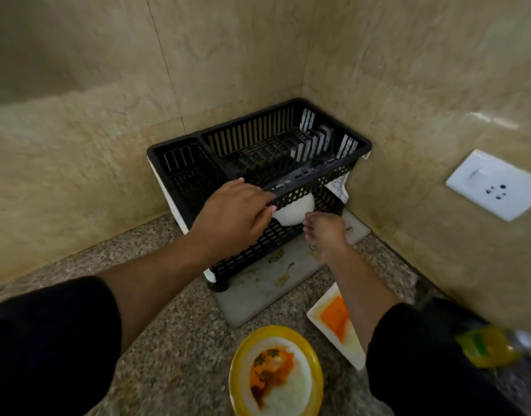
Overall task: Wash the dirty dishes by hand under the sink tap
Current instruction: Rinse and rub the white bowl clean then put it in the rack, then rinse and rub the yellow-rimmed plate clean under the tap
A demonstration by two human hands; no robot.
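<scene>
Now | left hand (234, 217) grips rack (258, 124) | right hand (324, 232) pinches bowl (294, 211) beneath — yellow plate (239, 366) near

Rack (252, 127) on mat (258, 292) in corner, plate (243, 355) before it, tray (322, 298) right, perhaps bottle (483, 346) rightmost

Two dirty plates (238, 364) (315, 312), one white bowl (294, 210), one rack (333, 174).

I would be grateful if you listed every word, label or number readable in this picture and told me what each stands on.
"me": the end of a word on the white mat under the black dish rack; the right hand seems to cover the letters before it.
Gold marks on the mat: too blurred to read.
Green label on the yellow bottle: too blurred to read.
Wall socket: no lettering visible.
</scene>
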